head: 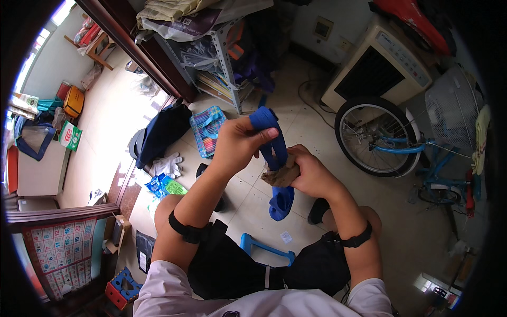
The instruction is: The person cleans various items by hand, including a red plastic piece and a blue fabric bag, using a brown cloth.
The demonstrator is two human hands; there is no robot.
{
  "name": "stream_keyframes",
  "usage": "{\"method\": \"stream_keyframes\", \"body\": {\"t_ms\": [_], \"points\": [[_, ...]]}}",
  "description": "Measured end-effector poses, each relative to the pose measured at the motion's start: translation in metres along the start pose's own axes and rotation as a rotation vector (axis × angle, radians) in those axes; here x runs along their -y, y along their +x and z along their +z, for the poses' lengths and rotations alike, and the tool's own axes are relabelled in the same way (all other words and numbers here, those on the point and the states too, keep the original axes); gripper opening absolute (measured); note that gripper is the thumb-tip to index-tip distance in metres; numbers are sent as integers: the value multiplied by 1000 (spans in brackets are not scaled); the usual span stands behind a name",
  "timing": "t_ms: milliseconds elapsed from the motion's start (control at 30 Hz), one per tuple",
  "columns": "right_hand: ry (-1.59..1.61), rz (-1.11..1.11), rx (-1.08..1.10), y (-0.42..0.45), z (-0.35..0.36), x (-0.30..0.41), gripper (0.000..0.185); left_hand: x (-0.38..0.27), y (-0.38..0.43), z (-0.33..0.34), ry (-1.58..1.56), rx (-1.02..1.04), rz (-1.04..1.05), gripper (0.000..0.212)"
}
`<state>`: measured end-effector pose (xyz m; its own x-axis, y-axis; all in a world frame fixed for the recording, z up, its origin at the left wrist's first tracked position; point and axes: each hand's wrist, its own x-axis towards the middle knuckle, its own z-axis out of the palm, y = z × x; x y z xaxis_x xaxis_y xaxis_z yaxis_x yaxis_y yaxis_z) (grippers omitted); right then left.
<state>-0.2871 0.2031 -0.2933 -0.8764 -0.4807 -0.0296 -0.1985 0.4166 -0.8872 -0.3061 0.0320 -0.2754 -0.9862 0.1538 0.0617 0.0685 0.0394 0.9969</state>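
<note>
My left hand pinches the upper end of a long blue item, its thumb pressed across the front. The blue item looks like folded fabric or strap; what exactly it is I cannot tell. Lower down, my right hand grips a crumpled brown cloth wrapped around the blue item's middle. Below the cloth hangs the item's loose, bunched blue end. Both hands are held over the tiled floor, in front of my knees.
A blue plastic stool shows between my legs. Ahead lie a patterned zip case, a dark blue bag and white gloves. A metal shelf stands beyond. On the right are an air cooler and a blue bicycle.
</note>
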Motion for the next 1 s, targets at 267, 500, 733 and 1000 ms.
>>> {"method": "stream_keyframes", "body": {"t_ms": [267,500,733,1000], "points": [[-181,78,-101,-4,3,-12,24,-7,2,2,-116,33,-67,19],[-210,-18,-186,-7,4,-16,20,-6,1,4,-139,104,-152,24],[5,1,-218,-4,5,-26,22,-7,0,8,-253,112,-269,24],[355,-38,-131,-5,-3,-4,33,-1,0,10,-156,78,-130,28]]}}
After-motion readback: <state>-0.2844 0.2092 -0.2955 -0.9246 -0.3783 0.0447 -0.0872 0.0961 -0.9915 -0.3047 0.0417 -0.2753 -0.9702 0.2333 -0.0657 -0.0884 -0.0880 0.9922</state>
